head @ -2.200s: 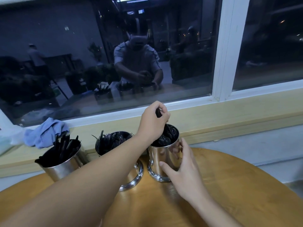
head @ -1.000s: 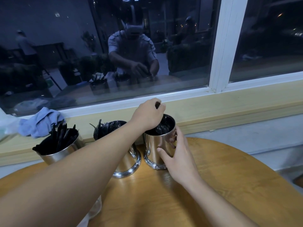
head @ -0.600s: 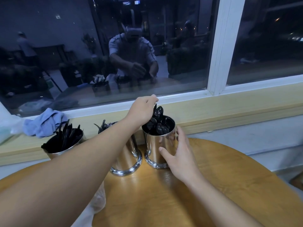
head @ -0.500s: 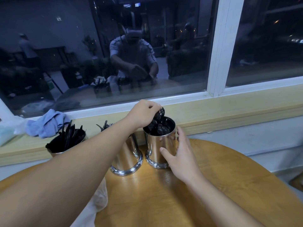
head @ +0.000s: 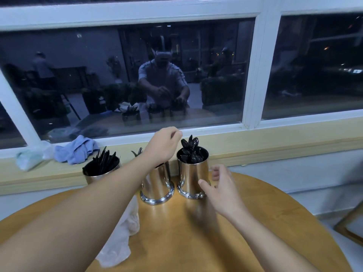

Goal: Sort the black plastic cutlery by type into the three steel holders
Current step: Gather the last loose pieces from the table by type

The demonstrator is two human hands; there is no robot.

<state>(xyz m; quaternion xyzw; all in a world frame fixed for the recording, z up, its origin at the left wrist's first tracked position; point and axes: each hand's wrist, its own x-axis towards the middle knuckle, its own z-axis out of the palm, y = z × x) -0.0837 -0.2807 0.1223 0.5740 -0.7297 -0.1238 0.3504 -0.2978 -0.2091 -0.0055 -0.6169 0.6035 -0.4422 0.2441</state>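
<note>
Three steel holders stand in a row at the back of the round wooden table (head: 196, 232). The left holder (head: 92, 176) has black knives (head: 104, 160). My left forearm partly covers the middle holder (head: 157, 183), where fork tines (head: 137, 153) peek out. The right holder (head: 193, 177) is packed with black spoons (head: 191, 149), bowls up. My left hand (head: 164, 144) hovers over the middle holder, just left of the spoons, fingers loosely curled and holding nothing. My right hand (head: 220, 187) is beside the right holder, fingers relaxed, its thumb at the steel wall.
On the window sill lie a blue cloth (head: 76, 150) and a clear plastic bag (head: 29, 157). A crumpled white plastic bag (head: 121, 238) lies on the table under my left arm. A wooden frame (head: 349, 226) stands at the right edge.
My left hand has let go of the spoons and lifted up and left of the right holder. My right hand has loosened its hold on that holder. The view has tilted up.
</note>
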